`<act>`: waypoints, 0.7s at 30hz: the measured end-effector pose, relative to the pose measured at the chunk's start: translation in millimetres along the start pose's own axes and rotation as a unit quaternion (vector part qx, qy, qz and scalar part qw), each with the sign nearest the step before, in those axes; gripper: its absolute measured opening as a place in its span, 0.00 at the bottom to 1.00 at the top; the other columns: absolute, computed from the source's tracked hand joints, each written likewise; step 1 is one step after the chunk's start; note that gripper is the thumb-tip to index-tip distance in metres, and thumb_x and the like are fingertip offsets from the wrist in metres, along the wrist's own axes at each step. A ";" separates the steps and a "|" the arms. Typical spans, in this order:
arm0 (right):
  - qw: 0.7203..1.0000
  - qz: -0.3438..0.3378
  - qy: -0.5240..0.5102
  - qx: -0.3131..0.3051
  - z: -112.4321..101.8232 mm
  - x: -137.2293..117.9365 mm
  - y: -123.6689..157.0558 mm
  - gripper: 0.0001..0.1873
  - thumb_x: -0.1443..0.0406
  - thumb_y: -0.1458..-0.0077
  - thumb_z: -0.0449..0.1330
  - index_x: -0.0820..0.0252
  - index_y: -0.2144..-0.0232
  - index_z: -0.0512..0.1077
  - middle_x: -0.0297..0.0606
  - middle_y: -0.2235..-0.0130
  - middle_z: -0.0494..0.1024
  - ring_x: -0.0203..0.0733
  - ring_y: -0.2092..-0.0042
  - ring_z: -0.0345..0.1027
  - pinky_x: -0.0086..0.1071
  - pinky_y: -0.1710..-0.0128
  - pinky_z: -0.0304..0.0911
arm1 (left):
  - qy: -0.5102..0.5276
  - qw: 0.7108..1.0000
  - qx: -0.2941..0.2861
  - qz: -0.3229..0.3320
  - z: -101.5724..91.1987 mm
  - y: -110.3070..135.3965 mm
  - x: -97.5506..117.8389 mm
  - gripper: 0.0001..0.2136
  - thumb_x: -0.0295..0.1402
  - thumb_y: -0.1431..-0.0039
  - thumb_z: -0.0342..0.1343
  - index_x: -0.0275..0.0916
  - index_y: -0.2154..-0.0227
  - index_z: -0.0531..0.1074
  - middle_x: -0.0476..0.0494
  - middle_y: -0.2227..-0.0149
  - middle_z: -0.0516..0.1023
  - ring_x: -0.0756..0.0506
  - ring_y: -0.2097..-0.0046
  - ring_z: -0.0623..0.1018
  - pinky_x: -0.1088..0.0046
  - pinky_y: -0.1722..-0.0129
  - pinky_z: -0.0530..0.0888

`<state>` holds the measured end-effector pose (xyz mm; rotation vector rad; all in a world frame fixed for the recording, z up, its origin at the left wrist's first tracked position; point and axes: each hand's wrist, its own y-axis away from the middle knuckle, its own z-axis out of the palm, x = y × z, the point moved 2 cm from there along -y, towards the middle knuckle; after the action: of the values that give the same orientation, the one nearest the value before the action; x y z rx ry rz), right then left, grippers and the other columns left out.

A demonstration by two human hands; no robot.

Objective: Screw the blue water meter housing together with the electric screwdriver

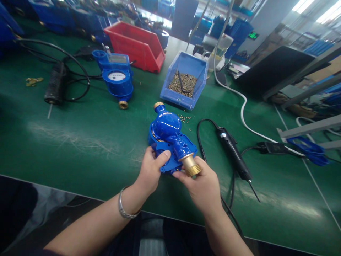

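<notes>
Hands: left grip clasps meter body | right grip pinches its brass fitting

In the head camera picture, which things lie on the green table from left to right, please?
Black tool with cable → second blue water meter → blue water meter held by left hand and right hand → electric screwdriver → blue scissors-like tool.

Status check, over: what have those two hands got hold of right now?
Left hand and right hand both gripping blue water meter body, underside up. Brass threaded end at right fingers. Electric screwdriver lies alongside, untouched.
</notes>
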<state>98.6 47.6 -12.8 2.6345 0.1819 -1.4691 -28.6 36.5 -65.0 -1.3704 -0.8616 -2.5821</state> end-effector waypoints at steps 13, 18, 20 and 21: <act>0.859 0.170 0.472 0.100 -113.0 87.1 -63.5 0.27 0.65 0.48 0.58 0.70 0.46 0.65 0.62 0.57 0.71 0.66 0.54 0.67 0.55 0.57 0.62 | -0.053 0.970 -0.118 -0.208 -15.1 -7.1 12.7 0.22 0.41 0.63 0.66 0.31 0.67 0.74 0.40 0.68 0.80 0.44 0.68 0.77 0.70 0.65 0.73; 0.865 0.191 0.456 0.085 -121.1 104.3 -68.5 0.32 0.63 0.47 0.57 0.67 0.41 0.58 0.57 0.61 0.75 0.63 0.59 0.72 0.53 0.60 0.65 | -0.118 0.946 -0.185 -0.238 -14.5 -4.0 18.1 0.25 0.42 0.61 0.66 0.30 0.61 0.73 0.34 0.62 0.80 0.38 0.61 0.78 0.63 0.57 0.72; 0.887 0.172 0.408 0.131 -133.3 96.8 -64.1 0.41 0.61 0.49 0.59 0.64 0.37 0.48 0.52 0.59 0.76 0.58 0.58 0.72 0.50 0.57 0.66 | -0.121 0.938 -0.210 -0.246 -12.8 -4.1 21.4 0.25 0.42 0.61 0.65 0.30 0.60 0.73 0.34 0.61 0.80 0.38 0.60 0.78 0.63 0.56 0.72; 0.914 0.138 0.342 0.168 -140.6 88.3 -61.1 0.43 0.60 0.51 0.61 0.62 0.37 0.47 0.49 0.59 0.76 0.55 0.59 0.73 0.48 0.58 0.67 | -0.120 0.935 -0.219 -0.251 -12.0 -4.2 22.7 0.25 0.42 0.60 0.65 0.31 0.60 0.73 0.35 0.61 0.80 0.38 0.59 0.78 0.63 0.55 0.72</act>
<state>252.5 134.7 -17.4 3.1698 -0.4082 -0.4777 -52.2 37.8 -54.2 -1.8138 -0.7752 -3.1925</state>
